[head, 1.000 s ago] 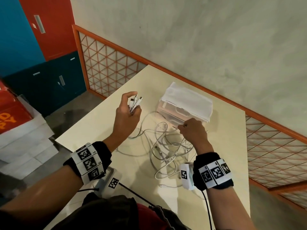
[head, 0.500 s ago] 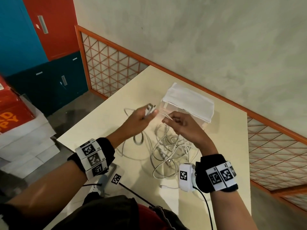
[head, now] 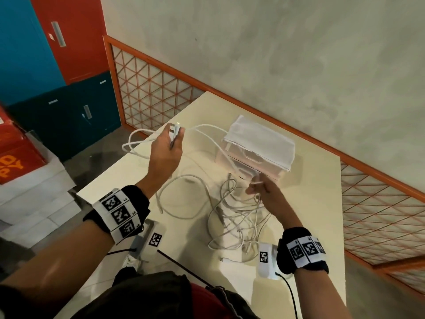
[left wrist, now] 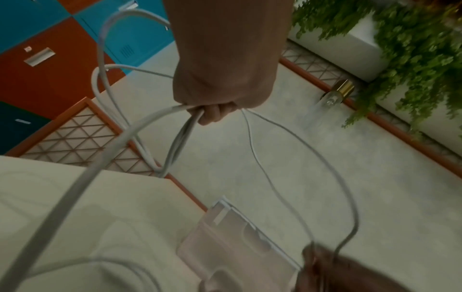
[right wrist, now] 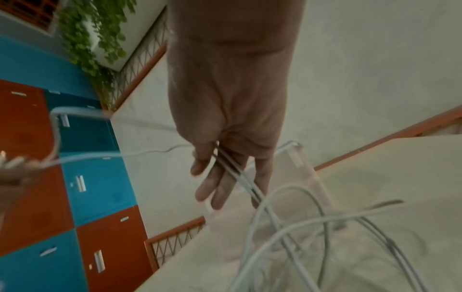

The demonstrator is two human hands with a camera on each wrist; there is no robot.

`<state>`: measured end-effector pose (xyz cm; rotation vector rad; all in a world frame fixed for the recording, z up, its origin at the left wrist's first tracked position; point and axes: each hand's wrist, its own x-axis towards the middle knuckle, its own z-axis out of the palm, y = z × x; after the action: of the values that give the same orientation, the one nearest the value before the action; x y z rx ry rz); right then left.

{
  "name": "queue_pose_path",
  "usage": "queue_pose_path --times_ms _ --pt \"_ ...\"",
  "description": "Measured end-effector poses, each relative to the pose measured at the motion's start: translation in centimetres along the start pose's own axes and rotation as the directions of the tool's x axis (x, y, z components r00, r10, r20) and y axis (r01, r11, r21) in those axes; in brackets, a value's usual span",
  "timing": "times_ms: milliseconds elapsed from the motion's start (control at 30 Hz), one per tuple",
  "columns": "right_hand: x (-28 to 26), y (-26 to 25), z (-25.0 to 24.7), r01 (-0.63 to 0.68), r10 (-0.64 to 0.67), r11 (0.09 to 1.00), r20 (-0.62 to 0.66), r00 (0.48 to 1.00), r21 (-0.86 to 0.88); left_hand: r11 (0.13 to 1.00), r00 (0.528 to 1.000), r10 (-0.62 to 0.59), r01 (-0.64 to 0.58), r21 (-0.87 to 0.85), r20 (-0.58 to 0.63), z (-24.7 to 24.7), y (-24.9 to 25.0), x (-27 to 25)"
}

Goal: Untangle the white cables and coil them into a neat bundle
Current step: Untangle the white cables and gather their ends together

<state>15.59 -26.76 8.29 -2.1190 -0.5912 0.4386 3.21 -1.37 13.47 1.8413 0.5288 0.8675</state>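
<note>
Left hand [head: 165,155] fisted tight round plugs [head: 174,131] and several cables [head: 236,212]. Right hand [head: 264,189] lightly pinches strands between thumb and near-straight fingers. Tangle lies on table [head: 317,222] below right grip. Judged light, limp, slippery; grasp beside plugs.

Office-like storeroom: coloured lockers [head: 76,38], stacked cartons [head: 34,192], plain table [head: 310,226].
</note>
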Motion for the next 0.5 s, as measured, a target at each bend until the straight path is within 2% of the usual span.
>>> queue_pose_path --times_ms 100,167,267,400,467,500 --pt "-0.3 -3.6 -2.2 0.143 -0.110 0.981 -0.230 0.967 0.134 0.990 0.995 -0.047 0.034 0.140 0.088 0.4 -1.2 -0.9" --pt "-0.7 -6.0 -3.8 0.289 -0.217 0.946 -0.374 0.902 0.148 0.980 0.989 -0.069 0.042 0.196 0.133 0.7 -1.9 -1.5" --pt "-1.5 -9.0 -5.3 0.388 -0.293 0.918 -0.520 0.803 0.082 0.973 0.980 -0.084 0.042 0.227 0.181 0.9 -2.5 -2.2" --pt "-2.5 -11.1 -6.4 0.419 -0.388 0.904 -0.572 0.723 -0.083 0.967 0.982 -0.070 0.023 0.254 0.175 0.9 -2.9 -2.7" --pt "-2.7 -11.0 -7.5 0.395 -0.402 0.908 -0.562 0.723 -0.141 0.970 0.987 -0.097 0.064 0.235 0.131 0.3 -3.0 -2.5" --pt "-2.8 -10.5 -8.0 0.382 -0.392 0.914 -0.541 0.744 -0.136 0.968 0.987 -0.114 0.085 0.236 0.110 -0.1 -3.1 -2.3"
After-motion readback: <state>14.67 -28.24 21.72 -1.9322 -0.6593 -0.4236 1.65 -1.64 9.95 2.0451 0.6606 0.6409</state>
